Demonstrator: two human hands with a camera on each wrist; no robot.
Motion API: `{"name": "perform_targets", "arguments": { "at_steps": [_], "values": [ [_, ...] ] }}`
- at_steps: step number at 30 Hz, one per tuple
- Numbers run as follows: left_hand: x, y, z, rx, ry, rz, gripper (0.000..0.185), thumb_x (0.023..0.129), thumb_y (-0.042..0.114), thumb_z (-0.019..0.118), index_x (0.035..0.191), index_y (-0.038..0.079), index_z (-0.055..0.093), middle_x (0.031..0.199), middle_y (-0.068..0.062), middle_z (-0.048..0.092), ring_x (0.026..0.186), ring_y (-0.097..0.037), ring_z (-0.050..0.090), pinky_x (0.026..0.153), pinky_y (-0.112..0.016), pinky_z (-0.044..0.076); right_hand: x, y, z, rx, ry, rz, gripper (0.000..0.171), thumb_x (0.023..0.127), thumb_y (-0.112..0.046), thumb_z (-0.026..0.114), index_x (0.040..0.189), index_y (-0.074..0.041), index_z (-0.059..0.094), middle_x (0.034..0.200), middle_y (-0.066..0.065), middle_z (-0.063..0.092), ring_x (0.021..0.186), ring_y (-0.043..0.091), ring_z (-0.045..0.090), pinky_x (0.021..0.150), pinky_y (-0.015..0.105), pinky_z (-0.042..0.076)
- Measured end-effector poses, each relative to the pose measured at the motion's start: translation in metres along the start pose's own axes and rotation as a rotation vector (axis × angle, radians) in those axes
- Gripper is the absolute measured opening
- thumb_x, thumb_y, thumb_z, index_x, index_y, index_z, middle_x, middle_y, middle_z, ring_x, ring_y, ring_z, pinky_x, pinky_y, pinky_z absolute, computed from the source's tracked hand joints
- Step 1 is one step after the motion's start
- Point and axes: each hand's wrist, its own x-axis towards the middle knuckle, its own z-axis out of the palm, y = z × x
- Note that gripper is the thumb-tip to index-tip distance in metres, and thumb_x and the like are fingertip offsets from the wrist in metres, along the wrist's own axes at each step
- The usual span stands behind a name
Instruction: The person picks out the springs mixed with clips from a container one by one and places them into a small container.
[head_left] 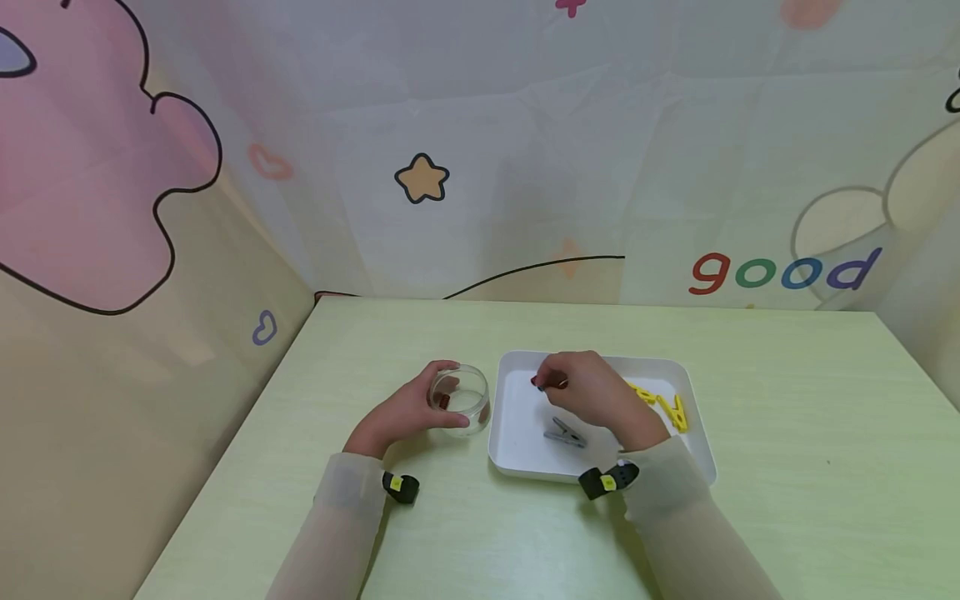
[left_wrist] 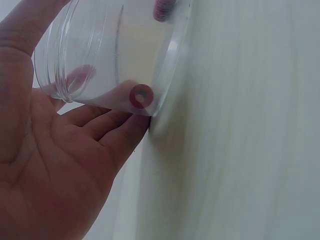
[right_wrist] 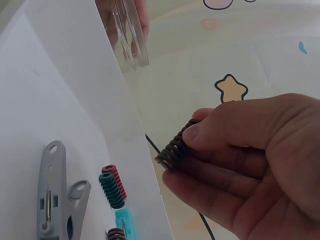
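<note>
My left hand (head_left: 405, 410) grips a clear jar (head_left: 484, 392) at the left of the tray, thumb and fingers spread round its side. Inside the jar, a red spring (left_wrist: 141, 96) shows its ring-shaped end in the left wrist view, and a second reddish spring (left_wrist: 164, 10) lies higher up. Over the white tray (head_left: 517, 475), my right hand (head_left: 588, 390) pinches a dark brown spring (right_wrist: 175, 147) between thumb and fingers. A red spring (right_wrist: 110, 169) and a teal spring (right_wrist: 111, 191) lie together in the tray below that hand.
A grey clothespin (head_left: 566, 434) lies in the tray, with yellow clothespins (head_left: 675, 412) toward its right side. The right wrist view also shows a light blue piece (right_wrist: 126, 222) and another dark spring (right_wrist: 116, 233). A patterned cloth (head_left: 525, 167) hangs behind the table (head_left: 810, 467).
</note>
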Motion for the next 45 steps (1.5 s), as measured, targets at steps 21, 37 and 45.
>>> {"name": "perform_targets", "arguments": {
  "at_steps": [21, 37, 45],
  "values": [
    [-0.002, 0.006, 0.000, 0.009, 0.008, -0.023, 0.089, 0.069, 0.043, 0.086, 0.141, 0.033, 0.035, 0.145, -0.004, 0.050, 0.119, -0.021, 0.054, 0.104, -0.044, 0.041, 0.000, -0.013, 0.008, 0.071, 0.136, -0.113, 0.011, 0.087, -0.004, 0.063, 0.093, -0.011, 0.069, 0.095, 0.001, 0.070, 0.086, 0.015, 0.065, 0.081, 0.036, 0.056],
    [0.000, 0.003, 0.001, 0.011, 0.008, -0.049, 0.092, 0.066, 0.048, 0.087, 0.140, 0.036, 0.033, 0.146, -0.003, 0.049, 0.122, -0.021, 0.052, 0.106, -0.045, 0.041, 0.000, -0.024, 0.012, 0.094, 0.153, -0.105, 0.010, 0.090, -0.008, 0.065, 0.098, -0.014, 0.068, 0.103, 0.000, 0.068, 0.093, 0.014, 0.067, 0.085, 0.034, 0.056],
    [-0.001, 0.004, 0.000, 0.004, 0.013, -0.039, 0.092, 0.065, 0.048, 0.087, 0.140, 0.036, 0.034, 0.144, -0.002, 0.050, 0.118, -0.020, 0.053, 0.103, -0.043, 0.042, 0.000, -0.027, 0.015, 0.115, 0.190, -0.148, 0.010, 0.091, -0.007, 0.064, 0.097, -0.014, 0.067, 0.104, 0.001, 0.068, 0.094, 0.016, 0.068, 0.085, 0.033, 0.056]
  ]
}}
